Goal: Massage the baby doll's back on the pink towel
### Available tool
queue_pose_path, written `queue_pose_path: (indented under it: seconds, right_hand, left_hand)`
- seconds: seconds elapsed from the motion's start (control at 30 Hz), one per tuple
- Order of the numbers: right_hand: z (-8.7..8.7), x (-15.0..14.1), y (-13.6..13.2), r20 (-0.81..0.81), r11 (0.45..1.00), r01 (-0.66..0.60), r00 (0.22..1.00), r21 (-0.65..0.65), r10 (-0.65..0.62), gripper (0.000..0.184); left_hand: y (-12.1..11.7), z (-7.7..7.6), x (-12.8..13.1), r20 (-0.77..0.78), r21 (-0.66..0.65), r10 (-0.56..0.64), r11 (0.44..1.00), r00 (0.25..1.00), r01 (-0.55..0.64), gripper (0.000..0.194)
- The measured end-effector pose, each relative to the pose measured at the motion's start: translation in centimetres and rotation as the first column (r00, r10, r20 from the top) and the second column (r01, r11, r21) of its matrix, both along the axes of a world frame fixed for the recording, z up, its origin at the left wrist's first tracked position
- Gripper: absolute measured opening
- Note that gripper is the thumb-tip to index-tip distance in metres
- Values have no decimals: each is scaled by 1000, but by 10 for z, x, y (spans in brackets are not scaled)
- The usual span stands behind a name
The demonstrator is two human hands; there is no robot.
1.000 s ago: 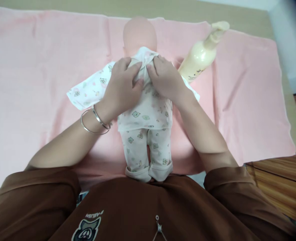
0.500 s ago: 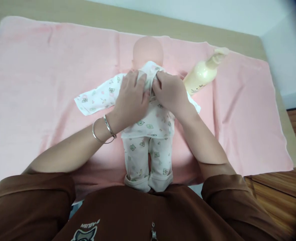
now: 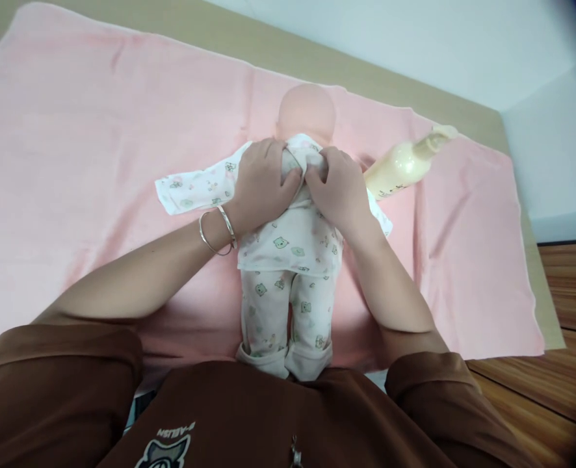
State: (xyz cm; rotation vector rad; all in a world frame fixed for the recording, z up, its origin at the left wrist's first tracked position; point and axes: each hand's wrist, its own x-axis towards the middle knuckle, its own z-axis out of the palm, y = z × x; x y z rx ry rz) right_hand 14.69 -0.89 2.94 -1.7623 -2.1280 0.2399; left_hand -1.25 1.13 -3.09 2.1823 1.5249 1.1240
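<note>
My left hand [image 3: 267, 188] and right hand [image 3: 342, 188] were on the doll's printed shirt [image 3: 292, 244], just below its head [image 3: 307, 107].
Fingers half curled, thumbs apart from forefingers; couldn't tell if either had fabric pinched. Doll lay mid-table on the pink cloth [image 3: 97, 130], head far, trousers [image 3: 266, 305] near, cuffs by my brown top [image 3: 249, 416]. One sleeve [image 3: 195, 188] stuck out left. Pump bottle [image 3: 400, 168] was right of the doll, just beyond my right hand.

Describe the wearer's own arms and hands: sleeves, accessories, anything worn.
Loose brown sleeves, forearms bare below them. Left hand: no glove; silver-coloured bangle, possibly two, at the wrist. Right hand: no glove, no jewellery visible.
</note>
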Motion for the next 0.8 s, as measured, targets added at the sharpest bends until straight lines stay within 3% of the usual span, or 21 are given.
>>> queue_pose_path:
  seconds: [0.17, 0.37, 0.53, 0.8]
  right_hand:
    - [-13, 5, 17, -9, 996, 67, 998, -60, -68, 24]
    - [-26, 7, 21, 2, 1000, 17, 1000, 10, -17, 28]
    - [-28, 4, 23, 60, 999, 48, 997, 3, -48, 28]
    - [-31, 3, 25, 41, 998, 55, 998, 24, -56, 25]
  left_hand:
    - [-6, 8, 3, -30, -123, 34, 992, 999, -37, 48]
    - [-3, 8, 2, -71, -140, 34, 989, 997, -44, 49]
    - [1, 2, 1, -64, -180, 22, 983, 998, -33, 52]
    - [4, 3, 3, -218, -259, 50, 960, 975, -108, 55]
